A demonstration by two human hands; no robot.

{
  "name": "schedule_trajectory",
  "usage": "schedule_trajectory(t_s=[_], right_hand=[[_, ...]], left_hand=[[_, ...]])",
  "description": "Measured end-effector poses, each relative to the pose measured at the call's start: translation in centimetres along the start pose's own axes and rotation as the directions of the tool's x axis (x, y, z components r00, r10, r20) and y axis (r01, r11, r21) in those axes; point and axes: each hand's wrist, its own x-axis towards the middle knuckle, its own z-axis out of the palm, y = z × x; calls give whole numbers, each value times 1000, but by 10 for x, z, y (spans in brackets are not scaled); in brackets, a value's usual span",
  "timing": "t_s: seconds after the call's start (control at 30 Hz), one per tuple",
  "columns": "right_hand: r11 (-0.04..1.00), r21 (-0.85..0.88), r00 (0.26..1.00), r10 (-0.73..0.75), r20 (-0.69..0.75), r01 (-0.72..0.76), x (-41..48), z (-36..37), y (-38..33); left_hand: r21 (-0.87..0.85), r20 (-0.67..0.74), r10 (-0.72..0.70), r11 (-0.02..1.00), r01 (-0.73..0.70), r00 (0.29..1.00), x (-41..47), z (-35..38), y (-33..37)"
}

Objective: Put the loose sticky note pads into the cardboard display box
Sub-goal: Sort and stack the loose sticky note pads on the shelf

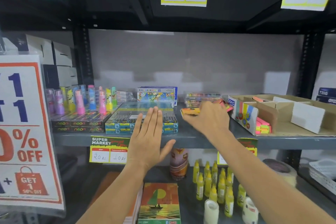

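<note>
Our right hand [207,117] reaches over the grey metal shelf [200,138], its fingers closed on a small orange and yellow sticky note pad [190,111] held just above the shelf surface. Our left hand [150,137] hovers flat and spread, gripping nothing, in front of the stacked blue pencil boxes [125,125]. More loose pink pads [224,104] lie behind the right hand, beside the brown cardboard display box [269,112], which holds neon pads in its front compartment.
</note>
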Motion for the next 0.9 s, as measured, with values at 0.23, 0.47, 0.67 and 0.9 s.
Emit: schedule_trajectory(t_s=[0.23, 0.47, 0.67, 0.9], right_hand=[[996, 21, 996, -87, -8, 87, -37, -1, -3], [996, -30, 996, -82, 42, 83, -44, 0, 5], [993, -53, 991, -104, 88, 109, -49, -1, 6], [1000, 1, 997, -27, 75, 27, -35, -14, 11]], left_hand=[[13, -5, -9, 1000, 9, 1000, 0, 1, 0], [25, 33, -36, 999, 35, 999, 1, -2, 1], [36, 35, -49, 998, 48, 998, 1, -4, 3], [39, 28, -56, 998, 55, 998, 0, -8, 5]])
